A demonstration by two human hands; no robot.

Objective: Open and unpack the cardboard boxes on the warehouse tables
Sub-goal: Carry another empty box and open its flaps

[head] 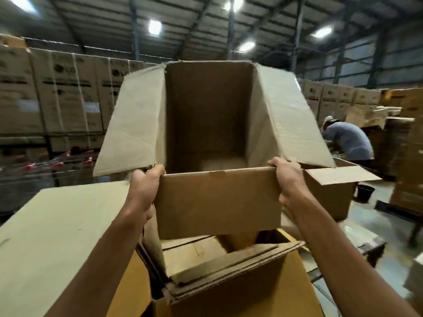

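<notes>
- My left hand grasps the cardboard box at its near left corner, fingers curled over the rim where the left flap meets the front flap.
- My right hand grasps the near right corner the same way, fingers hooked over the rim.
- The box sits centre frame between my 2 hands, open, with its mouth tipped toward me.
- 2 side flaps spread out wide, 1 to the left and 1 to the right. The near flap hangs down toward me and the far flap stands up.
- Inside is mostly dark bare cardboard, with a pale patch at the bottom. I cannot tell what it is.
- The base of the box is hidden, so I cannot tell if it rests on anything.
- A stack of flattened cardboard lies lower centre, just below the box.
- A big flat cardboard sheet fills the lower left.
- A wall of stacked cartons with printed marks runs along the upper left. It is blurred.
- Another open box is just right of my right hand, with 1 flap sticking out.
- A black bucket is on the floor beside it.
- Another person, mid right, bends over more cartons.
- Ceiling lights are across the top.
</notes>
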